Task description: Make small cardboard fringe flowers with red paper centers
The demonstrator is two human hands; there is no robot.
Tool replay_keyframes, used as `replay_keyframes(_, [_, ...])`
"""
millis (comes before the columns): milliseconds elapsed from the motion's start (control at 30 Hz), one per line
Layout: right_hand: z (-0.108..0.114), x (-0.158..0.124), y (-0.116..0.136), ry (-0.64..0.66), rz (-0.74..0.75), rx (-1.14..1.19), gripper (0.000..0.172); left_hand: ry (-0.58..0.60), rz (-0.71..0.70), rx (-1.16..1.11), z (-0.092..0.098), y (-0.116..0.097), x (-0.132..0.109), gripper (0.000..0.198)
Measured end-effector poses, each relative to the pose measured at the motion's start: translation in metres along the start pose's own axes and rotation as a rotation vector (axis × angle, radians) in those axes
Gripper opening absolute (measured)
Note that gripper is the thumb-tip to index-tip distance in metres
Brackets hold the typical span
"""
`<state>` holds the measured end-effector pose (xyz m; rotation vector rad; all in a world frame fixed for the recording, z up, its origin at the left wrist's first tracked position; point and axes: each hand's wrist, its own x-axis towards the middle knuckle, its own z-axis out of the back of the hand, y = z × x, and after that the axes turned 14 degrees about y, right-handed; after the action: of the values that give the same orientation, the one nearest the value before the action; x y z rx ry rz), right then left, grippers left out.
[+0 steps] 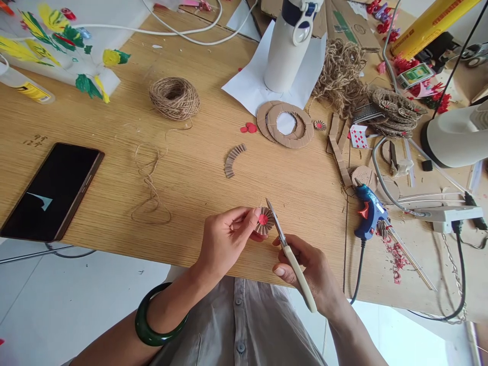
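Observation:
Near the table's front edge, my left hand pinches a small round cardboard flower with a pleated brown rim and a red centre. My right hand is closed around scissors with pale handles. Their blades point up and away from me, and the tips lie close beside the flower's right edge. Whether the blades touch it I cannot tell. Beyond my hands a curved strip of corrugated cardboard lies on the wooden table. Red paper circles are farther back.
A twine ball trails a loose strand at left, beyond a phone. Cardboard rings lie before a white bottle. To the right are a blue glue gun with its cord, a power strip and twine bundles.

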<state>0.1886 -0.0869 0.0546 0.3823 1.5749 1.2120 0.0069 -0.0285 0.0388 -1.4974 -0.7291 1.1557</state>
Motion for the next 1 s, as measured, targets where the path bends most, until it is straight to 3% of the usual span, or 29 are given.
replay_keyframes(233, [0.0,-0.001,-0.002,-0.019,0.009,-0.032,0.056,0.047,0.067,-0.085,0.004,-0.005,0.003,0.032])
replay_keyframes(767, [-0.002,-0.004,-0.011,-0.031,0.012,-0.047,0.051,0.102,0.082,-0.143,0.012,-0.005,0.005,0.031])
replay_keyframes(1000, [-0.002,-0.005,-0.012,-0.041,-0.007,-0.006,0.052,0.179,0.103,-0.193,0.015,-0.004,0.01,0.035])
